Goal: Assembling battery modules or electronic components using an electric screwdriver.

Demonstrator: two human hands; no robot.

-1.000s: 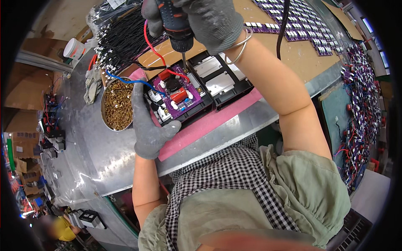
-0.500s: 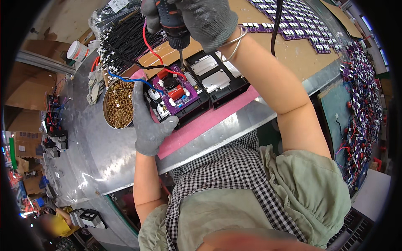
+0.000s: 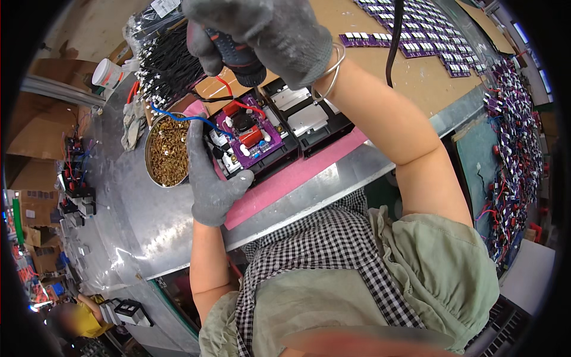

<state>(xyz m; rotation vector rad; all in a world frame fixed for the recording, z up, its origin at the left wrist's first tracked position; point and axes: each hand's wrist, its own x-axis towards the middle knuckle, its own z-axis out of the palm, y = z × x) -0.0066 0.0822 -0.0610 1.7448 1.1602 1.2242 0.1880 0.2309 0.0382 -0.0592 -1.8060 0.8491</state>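
Observation:
A purple circuit board [image 3: 253, 135] with red and black parts and red and blue wires sits in a black housing [image 3: 279, 162] on a pink mat [image 3: 303, 172]. My left hand [image 3: 208, 175], in a grey glove, grips the left side of the housing and board. My right hand [image 3: 267, 33], gloved too, is closed around a black and orange electric screwdriver [image 3: 238, 56] held upright just above the board. A second black housing [image 3: 312, 116] with a metal plate lies right beside the first.
A round tin of brass screws [image 3: 166, 152] stands left of the board. Bundles of black wires [image 3: 169, 59] lie behind it, with a white jar [image 3: 107, 72]. Rows of purple boards [image 3: 416, 44] cover the brown benchtop at the back right. Another person [image 3: 80, 312] is at the lower left.
The screwdriver and my right hand have shifted slightly up and left over the board. My left hand stays on the housing.

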